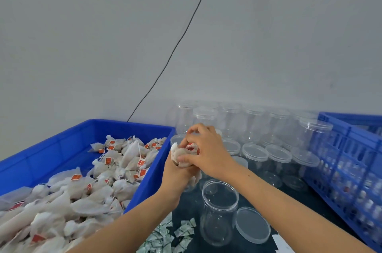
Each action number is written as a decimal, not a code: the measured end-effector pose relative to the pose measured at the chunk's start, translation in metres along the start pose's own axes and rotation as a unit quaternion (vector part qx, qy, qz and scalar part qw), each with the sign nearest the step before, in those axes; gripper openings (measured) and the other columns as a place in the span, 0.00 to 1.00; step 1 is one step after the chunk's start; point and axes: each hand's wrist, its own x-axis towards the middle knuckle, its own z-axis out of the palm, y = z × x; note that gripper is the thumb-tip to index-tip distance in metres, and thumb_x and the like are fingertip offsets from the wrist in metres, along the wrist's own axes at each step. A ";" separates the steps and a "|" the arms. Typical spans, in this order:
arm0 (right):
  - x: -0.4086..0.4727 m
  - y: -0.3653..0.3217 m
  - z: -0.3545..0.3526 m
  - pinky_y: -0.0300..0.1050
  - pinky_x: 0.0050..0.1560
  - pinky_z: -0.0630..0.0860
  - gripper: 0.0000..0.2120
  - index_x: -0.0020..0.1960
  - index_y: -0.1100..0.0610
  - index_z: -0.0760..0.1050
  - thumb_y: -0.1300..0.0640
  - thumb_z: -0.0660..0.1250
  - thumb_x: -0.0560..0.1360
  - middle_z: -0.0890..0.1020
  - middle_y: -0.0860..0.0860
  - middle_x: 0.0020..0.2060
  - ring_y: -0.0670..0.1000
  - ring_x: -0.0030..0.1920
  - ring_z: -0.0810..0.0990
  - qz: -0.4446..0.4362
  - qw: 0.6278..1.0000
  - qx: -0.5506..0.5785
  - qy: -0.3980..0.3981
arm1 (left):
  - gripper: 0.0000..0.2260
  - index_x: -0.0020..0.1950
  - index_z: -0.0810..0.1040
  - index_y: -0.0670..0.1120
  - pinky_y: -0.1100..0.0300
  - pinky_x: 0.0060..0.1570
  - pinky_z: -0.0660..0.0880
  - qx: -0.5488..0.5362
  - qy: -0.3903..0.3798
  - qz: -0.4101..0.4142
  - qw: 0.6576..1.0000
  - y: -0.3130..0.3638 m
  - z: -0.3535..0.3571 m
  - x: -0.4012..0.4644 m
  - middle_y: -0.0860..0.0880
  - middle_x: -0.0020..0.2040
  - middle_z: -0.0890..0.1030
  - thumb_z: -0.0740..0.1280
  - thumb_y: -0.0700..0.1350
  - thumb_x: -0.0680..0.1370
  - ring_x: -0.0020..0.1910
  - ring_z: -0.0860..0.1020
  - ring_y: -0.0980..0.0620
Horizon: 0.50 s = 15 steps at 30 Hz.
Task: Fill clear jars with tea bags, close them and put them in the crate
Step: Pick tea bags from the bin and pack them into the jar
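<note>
My left hand [175, 176] grips a bunch of white tea bags [182, 152] with orange tags, held up between the blue bin and the jars. My right hand [206, 149] curls over the top of the same bunch, fingers pinching the bags. Just below stands an open clear jar [219, 211] with nothing visible inside, and its clear lid [252, 224] lies flat to the right of it. A blue bin [62, 149] on the left holds a heap of tea bags [82, 190]. A blue slatted crate [351, 170] on the right holds filled jars.
Several empty lidded clear jars [254, 149] stand in rows behind my hands, up to the grey wall. Small white sachets [165, 236] lie scattered on the dark table near the front. A black cable [175, 45] runs down the wall.
</note>
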 end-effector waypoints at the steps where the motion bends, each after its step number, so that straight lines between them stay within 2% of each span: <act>1: 0.002 -0.003 0.002 0.47 0.61 0.64 0.10 0.50 0.50 0.81 0.48 0.73 0.71 0.72 0.45 0.56 0.47 0.58 0.66 -0.005 1.000 0.019 0.022 | 0.14 0.56 0.76 0.36 0.61 0.29 0.75 -0.008 -0.003 0.004 1.000 0.000 -0.002 0.000 0.42 0.36 0.82 0.71 0.30 0.72 0.30 0.80 0.52; 4: 0.006 -0.010 0.000 0.36 0.49 0.69 0.03 0.44 0.50 0.79 0.54 0.73 0.72 0.76 0.45 0.46 0.44 0.47 0.73 0.050 0.975 0.178 0.121 | 0.21 0.61 0.74 0.43 0.54 0.40 0.76 -0.056 -0.009 0.002 0.998 0.000 -0.007 0.000 0.40 0.47 0.82 0.76 0.38 0.70 0.41 0.80 0.47; 6: 0.006 -0.008 -0.011 0.32 0.41 0.70 0.03 0.44 0.53 0.78 0.58 0.72 0.73 0.79 0.46 0.41 0.43 0.39 0.74 0.099 0.931 0.300 0.182 | 0.26 0.61 0.72 0.44 0.54 0.38 0.74 -0.092 -0.009 -0.026 0.995 0.001 -0.009 0.002 0.40 0.48 0.81 0.77 0.43 0.67 0.40 0.78 0.47; 8: 0.000 -0.001 -0.025 0.35 0.36 0.72 0.01 0.46 0.56 0.79 0.60 0.71 0.74 0.81 0.49 0.40 0.45 0.36 0.75 0.124 0.905 0.362 0.186 | 0.26 0.62 0.71 0.44 0.56 0.36 0.72 -0.121 -0.009 -0.050 0.991 0.001 -0.012 0.005 0.41 0.48 0.80 0.76 0.43 0.67 0.38 0.77 0.48; 11: -0.016 0.022 -0.039 0.39 0.34 0.77 0.02 0.45 0.57 0.78 0.60 0.71 0.74 0.81 0.52 0.40 0.47 0.35 0.78 0.168 0.918 0.338 0.125 | 0.25 0.59 0.73 0.47 0.61 0.34 0.71 -0.171 0.003 -0.078 0.982 -0.001 -0.016 0.010 0.48 0.45 0.82 0.76 0.43 0.65 0.36 0.79 0.54; 13: -0.031 0.039 -0.040 0.36 0.34 0.77 0.04 0.43 0.60 0.77 0.61 0.71 0.74 0.80 0.51 0.39 0.43 0.33 0.78 0.193 0.934 0.290 0.073 | 0.23 0.56 0.74 0.48 0.65 0.30 0.72 -0.196 0.009 -0.089 0.976 -0.002 -0.017 0.012 0.50 0.42 0.83 0.75 0.43 0.63 0.34 0.79 0.56; 15: -0.047 0.052 -0.038 0.31 0.38 0.74 0.05 0.42 0.59 0.76 0.60 0.71 0.74 0.80 0.50 0.39 0.42 0.37 0.77 0.201 0.958 0.204 0.029 | 0.22 0.56 0.74 0.48 0.67 0.28 0.71 -0.215 0.008 -0.093 0.972 -0.005 -0.017 0.014 0.49 0.42 0.83 0.74 0.42 0.64 0.33 0.79 0.56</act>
